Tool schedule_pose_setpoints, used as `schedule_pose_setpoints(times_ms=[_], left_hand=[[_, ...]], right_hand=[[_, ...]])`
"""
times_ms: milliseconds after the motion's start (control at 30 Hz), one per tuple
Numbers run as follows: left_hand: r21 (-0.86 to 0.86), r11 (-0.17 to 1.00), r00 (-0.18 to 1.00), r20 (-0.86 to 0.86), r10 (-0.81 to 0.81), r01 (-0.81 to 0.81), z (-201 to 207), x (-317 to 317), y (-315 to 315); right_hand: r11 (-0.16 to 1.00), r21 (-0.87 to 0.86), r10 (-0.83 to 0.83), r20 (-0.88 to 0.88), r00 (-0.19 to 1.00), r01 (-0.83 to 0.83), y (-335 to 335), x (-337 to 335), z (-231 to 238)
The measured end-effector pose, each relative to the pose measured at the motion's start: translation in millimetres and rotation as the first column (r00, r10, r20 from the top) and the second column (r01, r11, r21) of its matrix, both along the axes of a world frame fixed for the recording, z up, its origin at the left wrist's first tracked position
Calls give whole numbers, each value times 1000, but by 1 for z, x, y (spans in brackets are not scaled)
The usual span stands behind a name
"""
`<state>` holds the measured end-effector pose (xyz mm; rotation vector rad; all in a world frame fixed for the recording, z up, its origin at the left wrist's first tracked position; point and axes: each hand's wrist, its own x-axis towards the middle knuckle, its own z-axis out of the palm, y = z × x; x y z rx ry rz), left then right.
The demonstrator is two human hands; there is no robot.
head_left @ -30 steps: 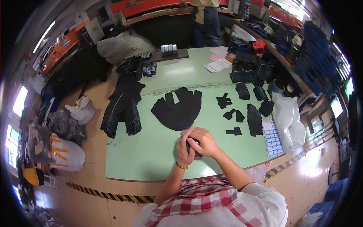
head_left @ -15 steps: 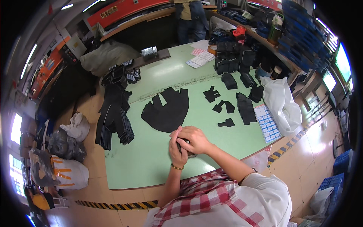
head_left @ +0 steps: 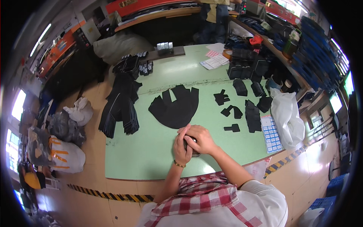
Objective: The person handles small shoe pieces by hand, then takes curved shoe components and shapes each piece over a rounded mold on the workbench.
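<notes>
Both my hands rest together over a small dark, shiny object (head_left: pixel 195 153) near the front edge of the green table (head_left: pixel 151 157). My left hand (head_left: pixel 182 147) lies along its left side, fingers pointing up and together. Across its top and right side curls my right hand (head_left: pixel 201 138), the fingers overlapping the left ones. Most of the object is covered, so its kind cannot be told. Just beyond my fingertips lies a black fan-shaped piece (head_left: pixel 176 108) of flat material with slits along its far edge.
Stacked black cut pieces (head_left: pixel 119 102) lie at the left. Small black pieces (head_left: pixel 231 111), a blue-and-white label sheet (head_left: pixel 271 134) and a white plastic bag (head_left: pixel 287 119) are at the right. Papers (head_left: pixel 214 61) lie farther back. A person (head_left: pixel 212 22) stands beyond the table.
The view has shifted, so the table and its pieces sit further right in the picture. My hands keep the same clasp over the dark object; the pieces lie as before.
</notes>
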<state>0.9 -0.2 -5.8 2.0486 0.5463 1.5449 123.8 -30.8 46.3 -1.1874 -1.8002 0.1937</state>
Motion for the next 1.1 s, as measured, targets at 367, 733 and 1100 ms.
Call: schedule_pose_setpoints(times_ms=[367,733,1100], left_hand=[[-7,999,998,-59,-35,35,10,-6,-2],[528,790,948,230,219,-310,191,-125,-14],[807,558,881,393,-263,-193,298,-175,-72]], right_hand=[[997,-77,21,-5,1000,-21,-1,-1,9],[983,-176,-61,-46,997,52,-3,-1,12],[976,-212,-60,-21,998,55,0,-2,14]])
